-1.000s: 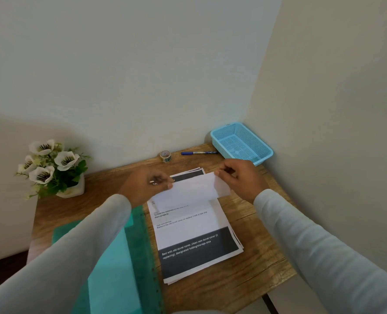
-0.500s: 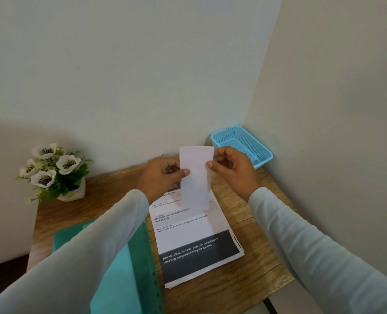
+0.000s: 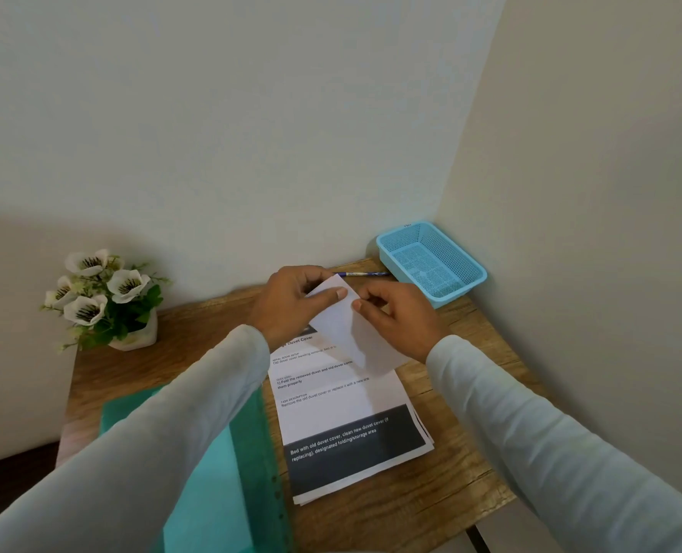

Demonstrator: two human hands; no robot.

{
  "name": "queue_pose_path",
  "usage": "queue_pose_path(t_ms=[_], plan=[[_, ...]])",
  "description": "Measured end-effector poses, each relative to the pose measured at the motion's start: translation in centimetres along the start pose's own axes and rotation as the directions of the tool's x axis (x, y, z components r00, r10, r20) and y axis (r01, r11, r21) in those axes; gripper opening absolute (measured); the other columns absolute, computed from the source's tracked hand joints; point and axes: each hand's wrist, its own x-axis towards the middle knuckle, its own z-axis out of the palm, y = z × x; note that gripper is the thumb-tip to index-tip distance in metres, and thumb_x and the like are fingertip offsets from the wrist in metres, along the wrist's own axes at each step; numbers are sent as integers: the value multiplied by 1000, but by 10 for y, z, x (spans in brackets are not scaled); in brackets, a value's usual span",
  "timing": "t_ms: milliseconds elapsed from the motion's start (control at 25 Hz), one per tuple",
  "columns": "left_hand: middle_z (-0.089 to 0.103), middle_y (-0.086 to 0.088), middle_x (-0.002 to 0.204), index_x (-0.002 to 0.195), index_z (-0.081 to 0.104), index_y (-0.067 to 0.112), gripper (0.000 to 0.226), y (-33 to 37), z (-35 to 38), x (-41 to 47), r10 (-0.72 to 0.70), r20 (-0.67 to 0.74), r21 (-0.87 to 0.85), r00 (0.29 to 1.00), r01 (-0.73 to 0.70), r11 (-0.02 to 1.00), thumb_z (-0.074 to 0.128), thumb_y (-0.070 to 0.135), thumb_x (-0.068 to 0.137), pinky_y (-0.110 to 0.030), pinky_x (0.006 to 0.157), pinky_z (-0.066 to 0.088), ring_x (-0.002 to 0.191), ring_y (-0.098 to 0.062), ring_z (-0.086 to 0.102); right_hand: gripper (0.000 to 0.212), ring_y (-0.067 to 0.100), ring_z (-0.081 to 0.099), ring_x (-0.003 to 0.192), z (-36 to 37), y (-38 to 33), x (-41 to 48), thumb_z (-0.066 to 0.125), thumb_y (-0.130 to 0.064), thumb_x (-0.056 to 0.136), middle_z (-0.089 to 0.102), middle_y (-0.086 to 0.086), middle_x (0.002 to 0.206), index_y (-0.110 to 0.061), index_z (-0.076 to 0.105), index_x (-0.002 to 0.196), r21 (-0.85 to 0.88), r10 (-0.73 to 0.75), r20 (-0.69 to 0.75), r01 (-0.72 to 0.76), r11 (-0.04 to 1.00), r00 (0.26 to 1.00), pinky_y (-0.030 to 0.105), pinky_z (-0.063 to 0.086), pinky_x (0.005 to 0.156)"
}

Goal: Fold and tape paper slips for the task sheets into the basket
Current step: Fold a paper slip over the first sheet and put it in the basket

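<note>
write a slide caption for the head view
Left hand and right hand pinch a paper slip over the task sheets, basket beyond.

We're looking down on a small wooden table (image 3: 443,492) tucked into a corner between two pale walls. Down the middle lies a stack of printed task sheets (image 3: 331,417), edges slightly fanned, with a dark band of white lettering across the near end of the top page. Just left of the stack sits a translucent green plastic folder (image 3: 211,472), running toward us and out of view. In the far right corner is a light blue mesh basket (image 3: 463,291), flat on the wood. Beside it a blue pen (image 3: 365,274) lies along the back edge. Far left, well apart, is a white pot of white flowers (image 3: 136,337), standing upright.
</note>
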Motion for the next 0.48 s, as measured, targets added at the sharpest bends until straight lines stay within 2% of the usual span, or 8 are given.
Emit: queue_pose_path(t_ms=[160,360,480], plan=[[78,0,90,94,78,22,7,-2,0,-2,-7,9,12,1000,7,1000,76,28,91,-50,78,61,84,-23,74,19,15,63,76,7,-2,2,60,-31,100,67,-4,78,-20,65,84,50,-51,-28,52,997,998,47,54,73],[77,3,86,89,80,23,7,0,1,-5,12,6,-12,1000,-12,1000,75,26,93,-31,70,56,80,-15,73,19,16,62,77,10,-3,1,60,-27,101,67,-4,78,-18,66,85,39,-57,15,56,998,998,46,54,74],[77,1,88,90,80,21,7,-3,-2,-6,-15,-44,-64,999,13,998,75,25,93,-34,72,59,83,-19,73,19,12,62,77,7,3,-1,61,-27,101,67,-6,78,-25,65,82,6,-14,30,14,1000,999,41,54,74]])
